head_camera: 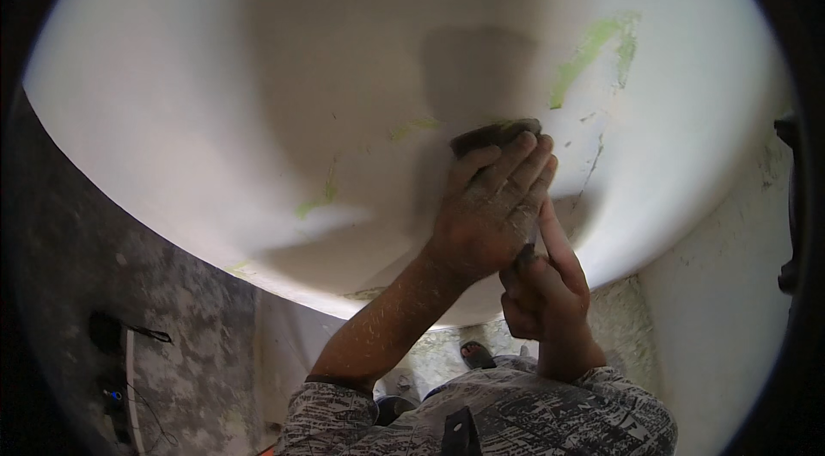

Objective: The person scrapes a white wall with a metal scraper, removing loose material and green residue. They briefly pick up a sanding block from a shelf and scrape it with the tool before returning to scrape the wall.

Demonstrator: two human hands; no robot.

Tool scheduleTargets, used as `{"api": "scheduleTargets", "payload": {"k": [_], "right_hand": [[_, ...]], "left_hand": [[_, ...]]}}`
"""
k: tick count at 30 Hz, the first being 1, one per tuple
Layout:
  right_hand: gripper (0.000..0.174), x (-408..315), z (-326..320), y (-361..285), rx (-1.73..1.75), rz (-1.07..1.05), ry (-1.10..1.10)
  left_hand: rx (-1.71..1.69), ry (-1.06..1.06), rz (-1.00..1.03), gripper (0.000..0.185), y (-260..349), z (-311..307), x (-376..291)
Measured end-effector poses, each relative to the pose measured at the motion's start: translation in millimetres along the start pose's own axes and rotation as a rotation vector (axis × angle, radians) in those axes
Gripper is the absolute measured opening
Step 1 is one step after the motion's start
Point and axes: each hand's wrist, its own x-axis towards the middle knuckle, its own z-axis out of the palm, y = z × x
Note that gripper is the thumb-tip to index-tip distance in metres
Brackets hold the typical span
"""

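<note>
My left hand (486, 217), dusted with pale powder, presses a dark sanding pad (493, 135) flat against a white wall (193, 88). Its fingers are spread over the pad and cover part of it. Just below and to the right, my right hand (548, 288) has its fingers curled around a small tool with a dark part (527, 254). The index finger of that hand points up beside my left hand. Most of the tool is hidden, so its kind is unclear. Green filler patches (583, 63) mark the wall at upper right, with a smaller green smear (412, 128) left of the pad.
A thin dark crack (594, 162) runs down the wall to the right. At lower left, a mottled grey surface (187, 308) lies near a dark object with a cable (151, 333). My sandalled foot (477, 355) shows below. Dark fittings (787, 204) line the right edge.
</note>
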Motion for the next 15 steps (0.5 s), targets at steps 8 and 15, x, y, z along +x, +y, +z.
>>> {"api": "scheduleTargets", "payload": {"k": [8, 15], "right_hand": [[0.07, -1, 2, -1, 0.077, 0.044, -0.082], [0.07, 10, 3, 23, 0.22, -0.045, -0.161]], "left_hand": [[-0.023, 0.035, 0.007, 0.027, -3, 0, 2], [-0.013, -0.031, 0.062, 0.027, -13, -11, 6]]}}
